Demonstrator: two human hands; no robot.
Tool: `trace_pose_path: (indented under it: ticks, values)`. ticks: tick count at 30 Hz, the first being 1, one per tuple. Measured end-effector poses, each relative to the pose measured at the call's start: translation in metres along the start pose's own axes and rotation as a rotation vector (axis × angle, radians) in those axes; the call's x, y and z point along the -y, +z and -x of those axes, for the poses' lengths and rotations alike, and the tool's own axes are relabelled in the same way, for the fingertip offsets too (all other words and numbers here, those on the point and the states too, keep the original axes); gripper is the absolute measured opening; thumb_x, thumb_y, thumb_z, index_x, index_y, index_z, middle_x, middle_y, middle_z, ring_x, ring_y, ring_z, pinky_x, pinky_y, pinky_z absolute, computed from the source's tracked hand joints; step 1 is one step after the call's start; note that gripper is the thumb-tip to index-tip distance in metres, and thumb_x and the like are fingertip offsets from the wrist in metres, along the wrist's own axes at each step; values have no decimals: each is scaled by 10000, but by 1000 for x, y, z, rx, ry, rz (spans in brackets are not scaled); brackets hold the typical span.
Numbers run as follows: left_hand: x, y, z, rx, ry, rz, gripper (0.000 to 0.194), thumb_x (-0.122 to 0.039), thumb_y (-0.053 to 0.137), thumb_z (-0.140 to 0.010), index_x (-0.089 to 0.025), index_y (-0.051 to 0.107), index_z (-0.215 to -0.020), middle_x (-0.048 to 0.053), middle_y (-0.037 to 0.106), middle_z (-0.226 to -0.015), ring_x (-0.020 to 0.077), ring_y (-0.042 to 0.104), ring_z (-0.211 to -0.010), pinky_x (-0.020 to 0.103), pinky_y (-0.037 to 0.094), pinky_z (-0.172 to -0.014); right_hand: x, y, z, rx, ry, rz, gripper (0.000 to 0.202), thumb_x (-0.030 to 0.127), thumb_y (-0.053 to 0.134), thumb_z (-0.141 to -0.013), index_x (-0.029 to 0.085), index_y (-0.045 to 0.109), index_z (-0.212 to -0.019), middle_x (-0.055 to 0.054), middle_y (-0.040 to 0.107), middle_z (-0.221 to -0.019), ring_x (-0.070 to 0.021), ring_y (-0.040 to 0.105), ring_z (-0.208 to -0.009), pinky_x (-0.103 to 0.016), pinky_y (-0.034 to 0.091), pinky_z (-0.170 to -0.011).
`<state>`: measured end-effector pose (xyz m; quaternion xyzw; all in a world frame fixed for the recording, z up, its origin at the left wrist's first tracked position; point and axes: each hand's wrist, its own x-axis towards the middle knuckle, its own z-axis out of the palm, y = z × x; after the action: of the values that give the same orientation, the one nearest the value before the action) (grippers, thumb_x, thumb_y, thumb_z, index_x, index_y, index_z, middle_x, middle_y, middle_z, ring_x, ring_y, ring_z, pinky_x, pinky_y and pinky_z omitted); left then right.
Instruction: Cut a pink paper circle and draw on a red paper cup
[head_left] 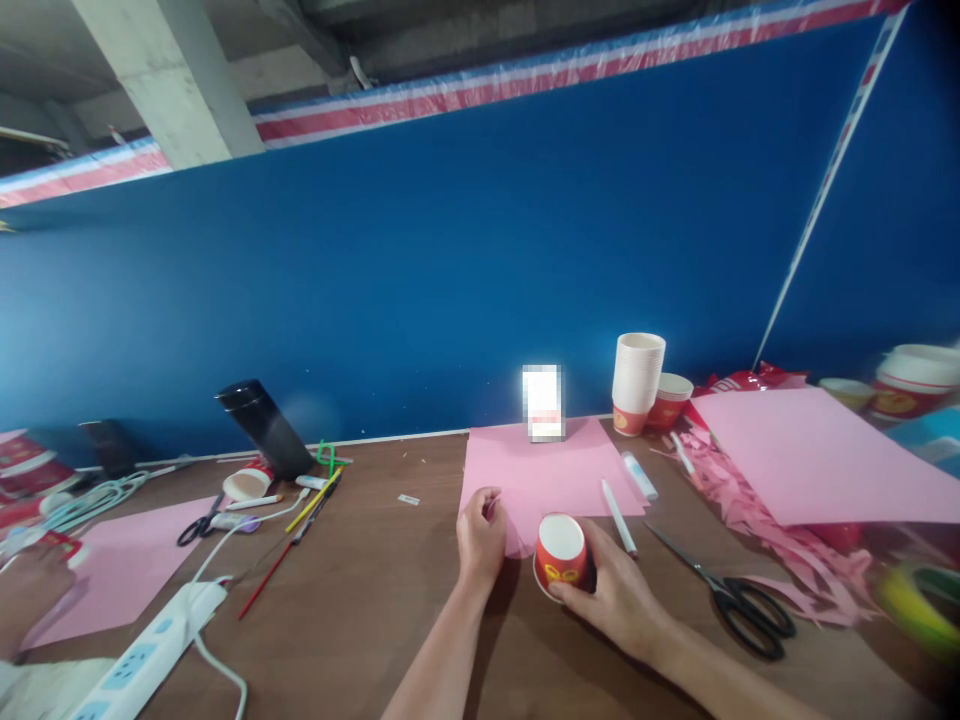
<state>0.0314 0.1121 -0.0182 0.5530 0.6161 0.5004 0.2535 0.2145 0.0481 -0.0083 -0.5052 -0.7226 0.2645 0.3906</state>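
My right hand [619,595] is wrapped round a red paper cup [562,560] with a yellow mark, upside down with its white base up, near the front edge of a pink sheet [547,465]. To its left, my left hand [482,535] rests at the sheet's left edge with curled fingers; whether it pinches anything is too small to make out. A white marker [619,518] and a glue stick [639,476] lie right of the cup. Black-handled scissors [739,600] lie further right.
A stack of white cups [637,375] stands at the back. Shredded pink paper [787,530] and another pink sheet [825,450] are on the right. On the left are a black bottle [266,430], a power strip [154,650] and another person's hand [34,590].
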Motion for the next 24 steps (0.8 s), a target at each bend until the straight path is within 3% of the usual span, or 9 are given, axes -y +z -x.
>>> trace_pose_path:
  ticks: [8, 24]
  values:
    - [3, 1, -1, -37, 7, 36, 214, -178, 514, -690, -174, 636, -865, 59, 681, -849, 181, 625, -792, 298, 468, -745, 2, -1, -1, -3, 1, -11, 509, 305, 638, -682, 201, 495, -1159, -81, 601, -1096, -253, 562, -1002, -374, 453, -877]
    - [6, -1, -1, -60, 24, 2, 320, -93, 426, -735, -166, 614, -984, 88, 660, -1030, 205, 598, -992, 346, 432, -899, -2, 0, 0, -14, -17, 12, 526, 312, 652, -681, 191, 487, -1165, -87, 596, -1122, -248, 558, -1027, -373, 445, -896]
